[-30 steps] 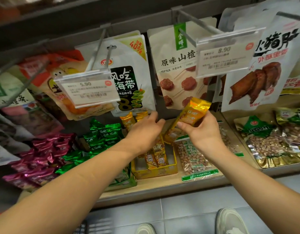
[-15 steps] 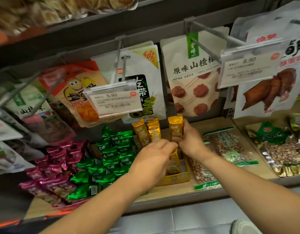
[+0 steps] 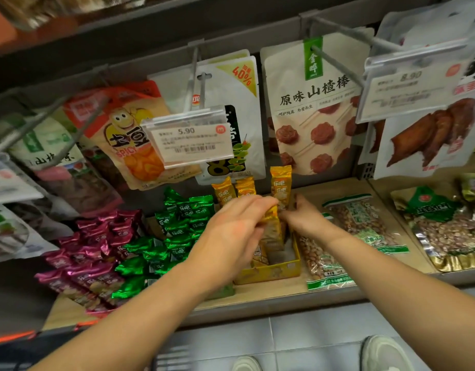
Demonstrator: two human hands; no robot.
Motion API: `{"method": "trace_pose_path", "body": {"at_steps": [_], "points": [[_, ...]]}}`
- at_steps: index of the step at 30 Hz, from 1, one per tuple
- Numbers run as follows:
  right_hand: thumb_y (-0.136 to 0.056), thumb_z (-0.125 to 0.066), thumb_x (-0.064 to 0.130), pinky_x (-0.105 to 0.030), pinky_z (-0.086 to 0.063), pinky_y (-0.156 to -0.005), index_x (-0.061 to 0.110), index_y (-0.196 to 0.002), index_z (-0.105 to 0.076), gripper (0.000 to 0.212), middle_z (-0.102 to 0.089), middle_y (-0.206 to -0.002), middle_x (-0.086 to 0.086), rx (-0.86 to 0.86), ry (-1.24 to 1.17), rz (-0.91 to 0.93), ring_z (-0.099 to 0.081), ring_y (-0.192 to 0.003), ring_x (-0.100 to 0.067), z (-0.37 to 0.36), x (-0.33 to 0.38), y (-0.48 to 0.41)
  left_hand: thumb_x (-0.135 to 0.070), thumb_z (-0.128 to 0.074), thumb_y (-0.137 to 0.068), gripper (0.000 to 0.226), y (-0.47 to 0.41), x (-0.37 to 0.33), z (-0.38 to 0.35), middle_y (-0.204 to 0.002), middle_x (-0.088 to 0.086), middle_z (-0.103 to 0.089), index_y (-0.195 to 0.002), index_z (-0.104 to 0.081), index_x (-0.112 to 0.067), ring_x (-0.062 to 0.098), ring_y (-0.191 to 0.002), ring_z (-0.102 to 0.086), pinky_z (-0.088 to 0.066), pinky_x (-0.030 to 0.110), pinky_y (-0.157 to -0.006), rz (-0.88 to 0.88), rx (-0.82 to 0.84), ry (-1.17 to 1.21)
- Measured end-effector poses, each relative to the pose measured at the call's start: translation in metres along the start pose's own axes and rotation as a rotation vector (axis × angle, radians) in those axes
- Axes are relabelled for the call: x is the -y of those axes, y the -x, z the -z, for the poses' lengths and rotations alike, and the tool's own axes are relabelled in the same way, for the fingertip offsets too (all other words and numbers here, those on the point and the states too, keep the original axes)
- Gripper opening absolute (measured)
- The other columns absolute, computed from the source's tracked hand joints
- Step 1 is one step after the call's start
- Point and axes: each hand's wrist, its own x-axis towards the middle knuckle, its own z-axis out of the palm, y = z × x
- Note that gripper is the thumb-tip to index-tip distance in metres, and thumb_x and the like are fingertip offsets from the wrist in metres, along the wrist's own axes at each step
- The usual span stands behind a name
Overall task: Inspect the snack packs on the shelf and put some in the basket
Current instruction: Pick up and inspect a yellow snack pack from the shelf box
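Several gold snack packs stand in a yellow display box (image 3: 271,271) on the shelf (image 3: 257,298). My right hand (image 3: 306,219) grips the lower part of one upright gold pack (image 3: 280,184) at the box's back right. My left hand (image 3: 236,234) reaches in from the left, its fingers closed around the top of another gold pack (image 3: 271,228) in the middle of the box. Two more gold packs (image 3: 235,191) stand behind my left hand. Both hands are blurred. I cannot make out the basket for certain.
Green packs (image 3: 177,236) and magenta packs (image 3: 92,258) lie piled left of the box, and peanut bags (image 3: 359,220) lie right of it. Hanging bags and price tags (image 3: 189,139) on hooks jut out above. Shoes (image 3: 383,354) show on the tiled floor below.
My right hand carried the gold pack down from in front of the hanging bags and stood it upright in the box. My left hand moved into the box onto another pack.
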Motion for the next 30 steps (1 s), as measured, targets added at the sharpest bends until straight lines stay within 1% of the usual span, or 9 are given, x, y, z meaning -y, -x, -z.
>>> {"method": "trace_pose_path", "body": {"at_steps": [4,7,10,12,14,18,23,26,30], "points": [[-0.086,-0.066,0.018,-0.026,-0.037,-0.105,0.019,-0.149,-0.032,0.072,-0.042,-0.15,-0.007,0.115,0.305,0.129,-0.043,-0.134,-0.022,0.039,0.014,0.049,-0.012,-0.068,-0.087,0.053,0.004,-0.022,0.029,-0.126,0.006,-0.058,-0.137,-0.051,-0.015,0.025,-0.11,-0.06,-0.053,0.037,-0.09,-0.065,-0.006,-0.041],[-0.082,-0.076,0.025,-0.023,-0.036,-0.104,0.033,-0.15,-0.028,0.083,-0.042,-0.149,0.009,0.434,0.418,0.321,-0.044,-0.131,-0.01,0.066,0.042,0.103,-0.013,-0.068,-0.085,0.054,0.015,-0.047,0.053,-0.119,0.002,-0.057,-0.136,-0.052,-0.017,0.022,-0.1,-0.062,-0.054,0.033,-0.079,-0.109,-0.043,-0.021],[-0.082,-0.076,0.036,-0.033,-0.045,-0.102,0.03,-0.133,-0.051,0.057,-0.061,-0.124,0.008,0.601,0.442,0.411,-0.057,-0.111,-0.009,0.075,0.068,0.158,-0.016,-0.068,-0.082,0.043,0.031,-0.074,0.076,-0.106,-0.006,-0.06,-0.124,-0.06,-0.02,0.009,-0.093,-0.06,-0.05,0.025,-0.081,-0.016,-0.157,0.173],[-0.085,-0.071,0.037,-0.043,-0.051,-0.093,0.012,-0.112,-0.061,0.038,-0.067,-0.104,-0.009,0.568,0.418,0.464,-0.063,-0.096,-0.022,0.078,0.08,0.189,-0.021,-0.067,-0.08,0.034,0.041,-0.086,0.092,-0.093,-0.013,-0.065,-0.113,-0.063,-0.028,0.001,-0.086,-0.061,-0.048,0.017,-0.079,0.141,-0.252,0.359],[-0.086,-0.069,0.039,-0.038,-0.056,-0.084,0.006,-0.1,-0.061,0.037,-0.071,-0.093,-0.009,0.545,0.387,0.477,-0.068,-0.087,-0.021,0.083,0.09,0.216,-0.027,-0.063,-0.082,0.022,0.049,-0.092,0.107,-0.09,-0.01,-0.07,-0.103,-0.068,-0.032,0.0,-0.084,-0.063,-0.051,0.018,-0.081,0.312,-0.31,0.594],[-0.083,-0.071,0.044,-0.023,-0.051,-0.063,0.02,-0.083,-0.058,0.027,-0.063,-0.072,0.008,0.434,0.392,0.476,-0.062,-0.067,-0.005,0.088,0.101,0.257,-0.041,-0.054,-0.089,0.031,0.058,-0.105,0.124,-0.089,0.012,-0.072,-0.084,-0.076,-0.019,0.015,-0.086,-0.066,-0.055,0.049,-0.088,0.512,-0.373,0.862],[-0.085,-0.068,0.044,-0.029,-0.053,-0.07,0.029,-0.093,-0.055,0.023,-0.066,-0.084,0.003,0.298,0.429,0.491,-0.063,-0.072,-0.008,0.083,0.104,0.284,-0.029,-0.052,-0.099,0.039,0.061,-0.11,0.125,-0.075,-0.003,-0.074,-0.07,-0.079,-0.027,0.006,-0.074,-0.068,-0.057,0.032,-0.077,0.67,-0.479,1.049],[-0.088,-0.067,0.04,-0.029,-0.057,-0.065,0.027,-0.101,-0.056,0.022,-0.066,-0.092,-0.003,0.37,0.298,0.434,-0.068,-0.079,-0.019,0.079,0.1,0.292,-0.025,-0.052,-0.099,0.042,0.067,-0.106,0.124,-0.073,-0.004,-0.073,-0.067,-0.079,-0.027,0.005,-0.069,-0.065,-0.052,0.027,-0.071,0.746,-0.531,1.11],[-0.089,-0.067,0.039,-0.034,-0.054,-0.052,0.026,-0.111,-0.053,0.029,-0.06,-0.089,-0.011,0.504,0.101,0.322,-0.066,-0.058,-0.022,0.08,0.097,0.298,-0.023,-0.053,-0.098,0.042,0.068,-0.104,0.127,-0.071,-0.001,-0.07,-0.065,-0.079,-0.022,0.005,-0.064,-0.062,-0.051,0.029,-0.074,0.786,-0.581,1.15]]}}
